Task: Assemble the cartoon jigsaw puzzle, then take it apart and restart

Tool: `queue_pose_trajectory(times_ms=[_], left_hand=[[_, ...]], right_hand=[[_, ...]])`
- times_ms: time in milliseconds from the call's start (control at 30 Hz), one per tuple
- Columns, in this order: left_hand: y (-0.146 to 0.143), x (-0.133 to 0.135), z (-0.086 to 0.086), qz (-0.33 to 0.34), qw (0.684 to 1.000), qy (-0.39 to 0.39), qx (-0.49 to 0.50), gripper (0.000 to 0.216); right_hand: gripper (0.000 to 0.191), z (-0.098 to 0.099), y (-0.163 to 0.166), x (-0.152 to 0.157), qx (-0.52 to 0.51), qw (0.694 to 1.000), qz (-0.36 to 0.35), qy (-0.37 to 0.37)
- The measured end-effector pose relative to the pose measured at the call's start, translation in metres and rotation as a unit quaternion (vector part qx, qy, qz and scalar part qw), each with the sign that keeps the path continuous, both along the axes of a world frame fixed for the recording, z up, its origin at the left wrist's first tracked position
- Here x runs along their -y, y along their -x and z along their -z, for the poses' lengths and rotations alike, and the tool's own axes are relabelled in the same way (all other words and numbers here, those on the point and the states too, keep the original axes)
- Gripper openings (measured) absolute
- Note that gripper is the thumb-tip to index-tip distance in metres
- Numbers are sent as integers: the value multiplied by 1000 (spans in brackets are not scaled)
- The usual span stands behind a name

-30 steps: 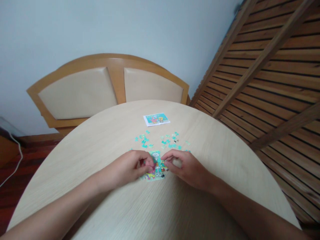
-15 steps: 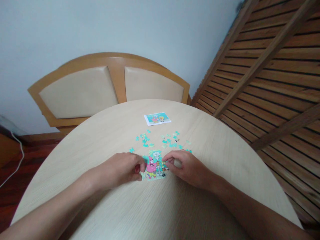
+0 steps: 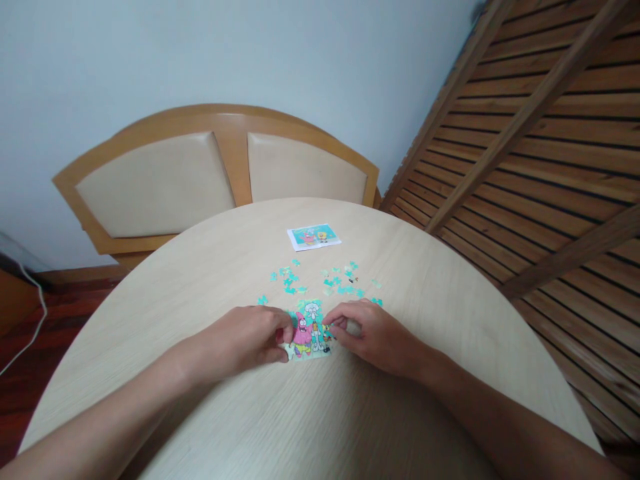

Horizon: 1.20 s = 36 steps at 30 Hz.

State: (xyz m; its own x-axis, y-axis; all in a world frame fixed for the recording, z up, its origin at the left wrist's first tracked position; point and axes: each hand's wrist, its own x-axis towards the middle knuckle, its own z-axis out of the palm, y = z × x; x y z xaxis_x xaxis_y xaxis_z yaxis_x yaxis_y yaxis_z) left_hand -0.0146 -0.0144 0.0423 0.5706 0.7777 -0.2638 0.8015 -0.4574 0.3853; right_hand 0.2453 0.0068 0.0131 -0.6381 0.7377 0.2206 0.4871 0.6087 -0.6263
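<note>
A partly joined jigsaw puzzle (image 3: 315, 333) lies flat on the table, showing a pink starfish figure and a pale tall figure on turquoise. At its left edge, my left hand (image 3: 253, 335) is closed, with curled fingers and thumb gripping the border. My right hand (image 3: 373, 332) pinches a small jigsaw piece (image 3: 327, 328) between thumb and index finger at the puzzle's right edge. Fingertips partly cover that piece, so whether it is joined I cannot tell. Part of the puzzle's right side is hidden by the right hand.
Loose turquoise jigsaw pieces (image 3: 345, 289) lie scattered beyond the puzzle, with another group (image 3: 289, 281) to the left. Farther back is a picture sheet (image 3: 314, 237) on the round wooden table (image 3: 240, 420). A padded bench back (image 3: 235, 160) stands behind, and a slatted wooden panel (image 3: 545, 127) at right.
My left hand has shifted slightly right, its thumb now further over the puzzle's lower left edge. The right-hand fingers have moved very slightly at the right edge.
</note>
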Motion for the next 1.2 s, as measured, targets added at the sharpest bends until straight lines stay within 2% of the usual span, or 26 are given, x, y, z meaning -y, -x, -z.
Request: queue_pose_trajectory(times_ms=[433,1033,1200], left_hand=[[-1,4,-2,0,1000,0,3,13],[-2,2,8,5,999,-37,9,20],[-2,4,8,24,999,-44,2,21]], right_hand=[[15,-2,-5,-5,8,1000,19,-4],[17,-3,-6,-5,19,999,22,13],[18,-4,-6,-6,23,999,23,27]])
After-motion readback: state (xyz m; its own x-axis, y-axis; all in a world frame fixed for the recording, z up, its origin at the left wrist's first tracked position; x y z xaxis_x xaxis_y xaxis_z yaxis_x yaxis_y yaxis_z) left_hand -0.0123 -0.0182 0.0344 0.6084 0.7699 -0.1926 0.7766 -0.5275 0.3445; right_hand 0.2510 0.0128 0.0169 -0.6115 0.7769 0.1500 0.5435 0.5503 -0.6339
